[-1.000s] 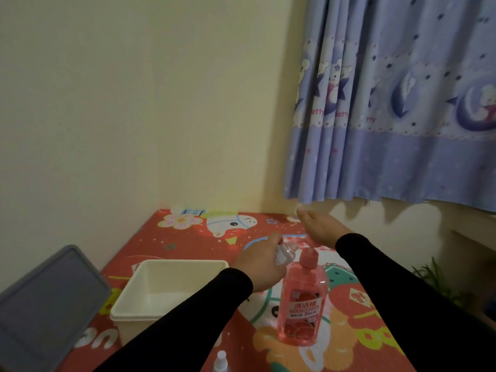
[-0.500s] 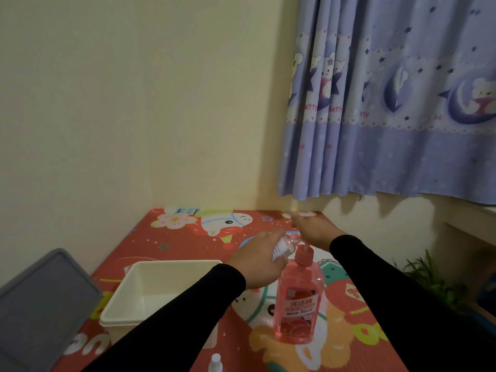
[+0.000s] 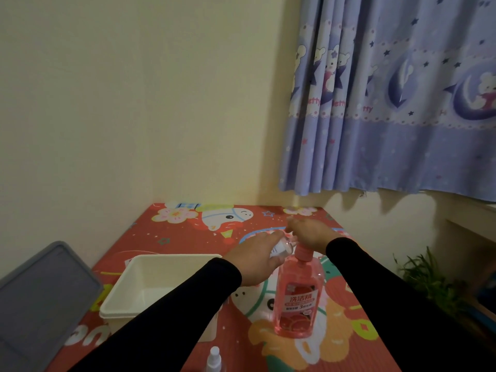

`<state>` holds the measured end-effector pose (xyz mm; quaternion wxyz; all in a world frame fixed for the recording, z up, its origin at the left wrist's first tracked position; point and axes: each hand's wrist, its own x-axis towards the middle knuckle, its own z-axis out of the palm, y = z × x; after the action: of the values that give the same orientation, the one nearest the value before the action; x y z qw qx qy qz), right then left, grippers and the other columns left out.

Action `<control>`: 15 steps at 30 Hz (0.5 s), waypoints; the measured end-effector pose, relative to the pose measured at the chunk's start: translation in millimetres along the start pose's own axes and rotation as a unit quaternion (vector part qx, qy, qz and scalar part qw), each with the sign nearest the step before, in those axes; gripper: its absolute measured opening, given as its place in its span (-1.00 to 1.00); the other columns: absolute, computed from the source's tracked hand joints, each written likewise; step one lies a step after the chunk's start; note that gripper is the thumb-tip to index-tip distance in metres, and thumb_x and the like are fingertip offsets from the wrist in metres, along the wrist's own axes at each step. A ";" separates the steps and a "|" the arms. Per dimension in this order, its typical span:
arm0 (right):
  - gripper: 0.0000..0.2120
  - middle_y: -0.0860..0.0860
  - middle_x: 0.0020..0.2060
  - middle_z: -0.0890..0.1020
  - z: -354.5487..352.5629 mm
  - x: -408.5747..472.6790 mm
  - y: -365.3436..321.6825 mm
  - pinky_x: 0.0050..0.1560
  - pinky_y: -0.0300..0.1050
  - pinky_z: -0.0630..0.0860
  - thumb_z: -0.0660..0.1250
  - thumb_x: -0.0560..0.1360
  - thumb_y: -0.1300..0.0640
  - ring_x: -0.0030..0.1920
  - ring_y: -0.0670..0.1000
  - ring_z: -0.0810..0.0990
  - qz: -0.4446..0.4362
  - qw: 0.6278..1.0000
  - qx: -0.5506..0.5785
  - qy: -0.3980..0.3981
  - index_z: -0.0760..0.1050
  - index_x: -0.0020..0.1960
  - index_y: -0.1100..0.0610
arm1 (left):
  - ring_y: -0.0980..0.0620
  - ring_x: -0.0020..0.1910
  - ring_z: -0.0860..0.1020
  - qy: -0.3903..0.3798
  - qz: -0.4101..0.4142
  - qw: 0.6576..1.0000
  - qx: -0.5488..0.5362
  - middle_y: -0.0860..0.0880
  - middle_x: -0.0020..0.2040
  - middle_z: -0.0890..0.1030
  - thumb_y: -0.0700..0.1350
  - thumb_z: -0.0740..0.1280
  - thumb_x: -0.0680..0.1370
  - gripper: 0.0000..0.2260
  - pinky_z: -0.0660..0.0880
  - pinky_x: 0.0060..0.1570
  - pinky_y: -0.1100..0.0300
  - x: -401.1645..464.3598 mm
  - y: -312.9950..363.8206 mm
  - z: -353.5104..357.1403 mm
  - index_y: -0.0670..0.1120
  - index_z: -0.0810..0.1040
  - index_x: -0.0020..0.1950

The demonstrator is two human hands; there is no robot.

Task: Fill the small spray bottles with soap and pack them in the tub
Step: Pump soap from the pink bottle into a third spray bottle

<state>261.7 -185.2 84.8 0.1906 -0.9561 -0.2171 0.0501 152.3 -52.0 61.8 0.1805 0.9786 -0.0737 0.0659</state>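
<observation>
your left hand (image 3: pixel 257 260) hides most of the small clear spray bottle (image 3: pixel 281 247) it grips, tilted toward the pink pump top of the soap bottle (image 3: pixel 296 300). your right hand (image 3: pixel 311 232) rests on that pump; i cannot tell how its fingers lie. the cream plastic tub (image 3: pixel 150 284) sits left, partly behind your sleeve. another spray bottle (image 3: pixel 214 361) is cut off below.

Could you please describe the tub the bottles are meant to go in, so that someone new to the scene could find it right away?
Start at the red cartoon-printed mat covering the table in the room's corner. On its left side, under the left sleeve, sits the tub: a cream-white, open-topped rectangular box. The grey lid beside it is flat and dark, and the soap bottle is tall and pink.
</observation>
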 end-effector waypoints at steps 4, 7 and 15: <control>-0.52 0.12 0.26 0.53 -11.5 -5.7 -4.0 0.33 -0.01 0.34 -0.05 0.66 -0.06 0.26 0.13 0.48 -0.008 0.997 0.074 0.022 0.47 0.30 0.21 | -0.06 0.42 0.31 0.010 0.007 1.000 -0.002 -0.06 0.49 0.29 0.04 0.17 0.64 -0.50 0.27 0.30 0.10 0.4 3.1 -10.6 0.04 0.11 0.55; -0.53 0.15 0.27 0.52 -20.3 -9.1 -6.4 0.31 -0.03 0.35 -0.07 0.67 -0.02 0.27 0.16 0.47 -0.019 0.996 0.087 0.011 0.43 0.32 0.23 | -0.05 0.43 0.31 0.024 0.019 1.000 -0.001 -0.05 0.49 0.30 0.01 0.20 0.63 -0.49 0.26 0.28 0.14 1.8 6.3 -15.2 0.04 0.13 0.55; -0.57 0.19 0.32 0.50 -2.5 -9.5 -2.1 0.28 -0.06 0.36 -0.09 0.68 0.12 0.29 0.16 0.47 -0.016 0.999 0.048 -0.013 0.42 0.34 0.27 | -0.02 0.48 0.22 0.002 0.011 1.000 -0.007 -0.05 0.52 0.25 0.04 0.17 0.65 -0.49 0.21 0.34 0.13 -0.2 1.4 -1.2 0.03 0.10 0.56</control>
<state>252.8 -188.5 88.1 0.2337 -0.9416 -0.2319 0.0700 151.8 -52.8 63.4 0.1869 0.9763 -0.0850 0.0691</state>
